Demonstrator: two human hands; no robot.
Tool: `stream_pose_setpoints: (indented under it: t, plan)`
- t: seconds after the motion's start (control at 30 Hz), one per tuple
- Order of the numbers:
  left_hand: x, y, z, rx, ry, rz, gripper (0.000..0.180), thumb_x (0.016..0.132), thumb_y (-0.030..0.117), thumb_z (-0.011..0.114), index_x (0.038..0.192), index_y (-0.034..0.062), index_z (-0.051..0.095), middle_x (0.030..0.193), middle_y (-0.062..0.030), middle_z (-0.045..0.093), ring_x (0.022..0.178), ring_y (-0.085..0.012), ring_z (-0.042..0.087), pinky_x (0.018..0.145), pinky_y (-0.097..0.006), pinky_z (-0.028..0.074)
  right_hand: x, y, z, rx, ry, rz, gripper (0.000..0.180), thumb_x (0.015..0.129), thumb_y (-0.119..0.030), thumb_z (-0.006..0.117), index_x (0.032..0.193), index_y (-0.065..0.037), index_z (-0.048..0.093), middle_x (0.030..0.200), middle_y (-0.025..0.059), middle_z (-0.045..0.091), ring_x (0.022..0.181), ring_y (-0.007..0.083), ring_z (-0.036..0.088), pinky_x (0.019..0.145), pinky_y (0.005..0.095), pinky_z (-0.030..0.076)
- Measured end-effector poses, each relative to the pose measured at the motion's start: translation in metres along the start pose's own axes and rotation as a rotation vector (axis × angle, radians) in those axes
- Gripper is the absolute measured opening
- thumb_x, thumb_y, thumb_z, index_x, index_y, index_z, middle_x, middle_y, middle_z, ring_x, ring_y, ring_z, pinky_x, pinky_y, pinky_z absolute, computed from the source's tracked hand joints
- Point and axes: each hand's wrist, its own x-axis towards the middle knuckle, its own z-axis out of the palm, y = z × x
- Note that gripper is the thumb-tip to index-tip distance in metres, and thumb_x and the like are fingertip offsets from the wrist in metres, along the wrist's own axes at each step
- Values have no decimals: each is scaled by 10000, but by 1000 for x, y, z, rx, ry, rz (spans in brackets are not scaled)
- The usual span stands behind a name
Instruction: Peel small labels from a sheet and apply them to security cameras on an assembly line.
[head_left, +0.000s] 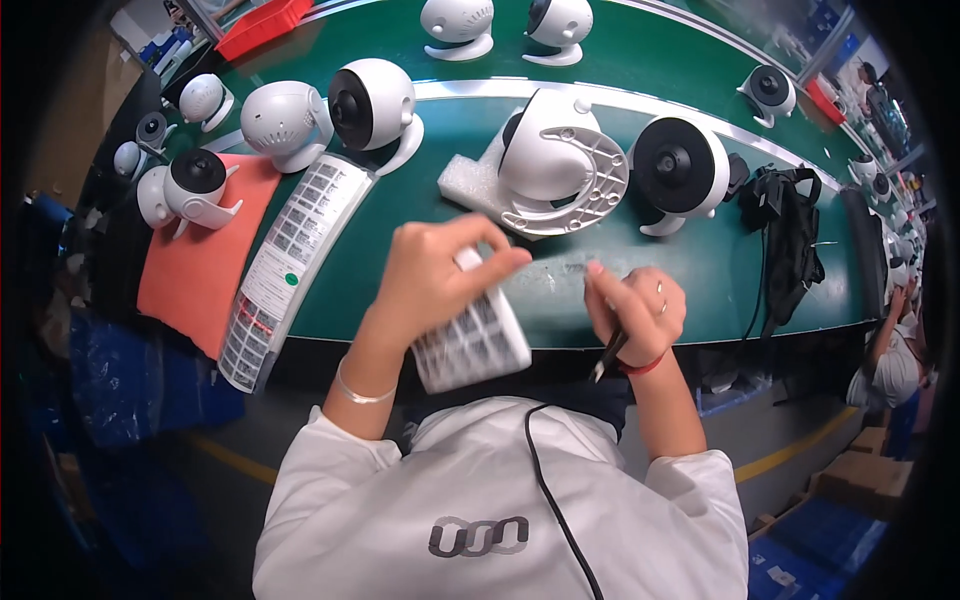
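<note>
A white label sheet (470, 340) is gripped by the left hand (435, 275), its fingers (495, 262) curled shut over the sheet's upper edge, the sheet hanging below the fingers toward the body. A small white sticker (467, 259) is pinched at the fingertips. The right hand (638, 312) is closed around a dark, slim tool (608, 355), probably tweezers, whose tip points down and away from the fingers (600, 285); the two hands are held near each other, not touching.

Just beyond both sets of fingers, on the green tabletop (700, 270), a white dome camera (560, 160) lies tilted with its ring base turned toward the hands, resting on a white foam pad (470, 180). To the right of it, beyond the right fingers, a white camera with a black lens face (680, 170) stands upright. Left of the left fingers a long label strip (290, 260) lies beside an orange mat (205, 270) carrying another camera (195, 180). Farther off, more white cameras (375, 105) stand, and a black strap bundle (790, 235) lies well right.
</note>
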Motion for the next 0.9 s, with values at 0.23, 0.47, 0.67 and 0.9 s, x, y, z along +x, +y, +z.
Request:
stream_pose_setpoints:
  t: [0.23, 0.47, 0.67, 0.9]
  plan:
    - [-17, 14, 14, -515, -341, -283, 280, 885, 250, 685, 763, -2, 678, 614, 1, 603, 594, -34, 501, 528, -227, 393, -7, -3, -1, 43, -127, -224, 287, 632, -36, 801, 904, -88, 728, 587, -30, 384, 471, 129, 408, 486, 262, 439]
    - [-27, -15, 7, -485, -61, -295, 204, 906, 167, 648, 790, -2, 647, 679, -1, 609, 659, -47, 516, 586, -233, 409, 30, 30, -36, 75, -230, -151, 336, 667, -171, 849, 973, -94, 734, 576, -29, 441, 450, 121, 452, 447, 256, 362]
    - [-81, -43, 7, -438, 134, -338, 105, 896, 117, 644, 891, 18, 677, 680, 11, 590, 640, -30, 494, 568, -219, 395, 149, 145, -30, -160, -385, 3, 144, 765, -90, 768, 888, -91, 693, 631, 56, 578, 506, 186, 560, 476, 286, 429]
    - [-87, -50, 8, -590, 263, -387, 120, 914, 120, 615, 900, 25, 688, 624, 34, 581, 581, -6, 489, 510, -203, 360, 207, 344, 119, -334, -979, 137, 1157, 484, -583, 875, 1471, -222, 389, 1222, 203, 628, 1102, 383, 610, 939, 421, 477]
